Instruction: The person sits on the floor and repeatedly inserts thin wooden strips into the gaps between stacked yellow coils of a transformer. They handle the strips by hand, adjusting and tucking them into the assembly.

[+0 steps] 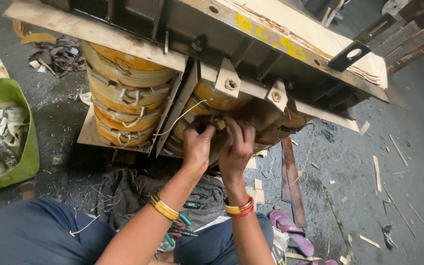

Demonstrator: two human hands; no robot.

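A large transformer core (251,44) with a dark metal frame and yellow wound coils (123,93) stands on the floor in front of me. My left hand (197,145) and my right hand (235,145) are pressed close together against the middle coil. Their fingers pinch a small pale piece (219,123) and a thin light cord (180,118) that runs off to the left. Both wrists wear bangles. What lies under the fingers is hidden.
A green tub (11,132) with metal strips sits at the left. A dark cloth (128,194) with green-handled tools (182,223) lies by my knees. Purple sandals (290,230), a rusty metal bar (293,181) and wood slivers lie on the grey floor at the right.
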